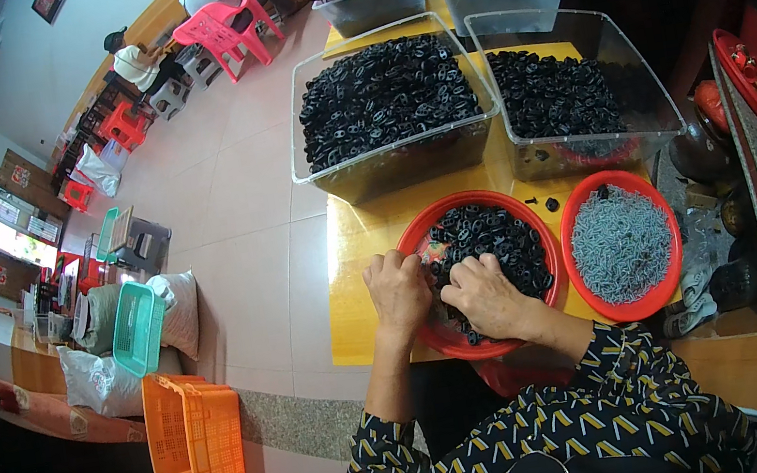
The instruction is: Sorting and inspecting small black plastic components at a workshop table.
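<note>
My left hand (400, 292) is closed above the left side of a round red basin (553, 254). Close beside it, my right hand (487, 297) is also closed, over the middle of the same basin. The fingertips of both hands face each other, and whatever they pinch is hidden behind the fingers. Small black oval plastic parts (495, 231) with holes fill much of the basin. To its right, a second red basin (631, 308) holds a heap of small grey metal screws (621, 244).
Clear plastic bins (405, 152) of black parts stand behind the basins on the yellow table (347, 285). Two loose black pieces (551, 205) lie between them. On the floor at left are an orange crate (196, 440) and sacks (176, 311). Two people sit farther back.
</note>
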The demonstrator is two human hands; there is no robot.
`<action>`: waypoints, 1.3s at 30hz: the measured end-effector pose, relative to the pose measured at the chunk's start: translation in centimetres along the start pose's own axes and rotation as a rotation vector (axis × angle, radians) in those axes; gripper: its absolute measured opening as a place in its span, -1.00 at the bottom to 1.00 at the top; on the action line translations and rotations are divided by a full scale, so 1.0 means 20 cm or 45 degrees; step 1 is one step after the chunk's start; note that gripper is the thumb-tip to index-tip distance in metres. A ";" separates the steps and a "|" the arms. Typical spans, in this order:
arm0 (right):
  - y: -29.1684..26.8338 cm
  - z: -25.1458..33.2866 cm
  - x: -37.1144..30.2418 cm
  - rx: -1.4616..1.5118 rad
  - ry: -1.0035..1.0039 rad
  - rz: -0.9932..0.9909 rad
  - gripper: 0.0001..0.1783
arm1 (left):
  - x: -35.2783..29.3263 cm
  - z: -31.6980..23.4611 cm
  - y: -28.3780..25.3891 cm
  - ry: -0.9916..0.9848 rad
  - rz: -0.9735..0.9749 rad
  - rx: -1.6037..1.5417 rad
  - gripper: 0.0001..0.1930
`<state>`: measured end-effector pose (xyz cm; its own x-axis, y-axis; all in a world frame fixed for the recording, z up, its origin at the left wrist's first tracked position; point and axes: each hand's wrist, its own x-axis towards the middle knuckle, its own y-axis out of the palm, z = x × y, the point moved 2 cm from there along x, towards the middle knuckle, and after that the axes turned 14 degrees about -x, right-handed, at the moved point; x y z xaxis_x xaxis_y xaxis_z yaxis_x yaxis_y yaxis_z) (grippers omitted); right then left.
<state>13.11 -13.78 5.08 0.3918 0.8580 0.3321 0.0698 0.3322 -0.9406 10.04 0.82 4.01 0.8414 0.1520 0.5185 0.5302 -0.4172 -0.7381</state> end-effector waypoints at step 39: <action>-0.20 -0.04 -0.35 0.807 0.421 -0.174 -0.89 | 0.00 -0.04 0.06 0.072 0.086 -0.011 -0.89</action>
<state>10.88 -21.50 6.53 0.6812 0.6627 0.3111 -0.3675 0.6771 -0.6376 10.59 -0.31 3.43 0.8679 0.0729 0.4914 0.4714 -0.4326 -0.7685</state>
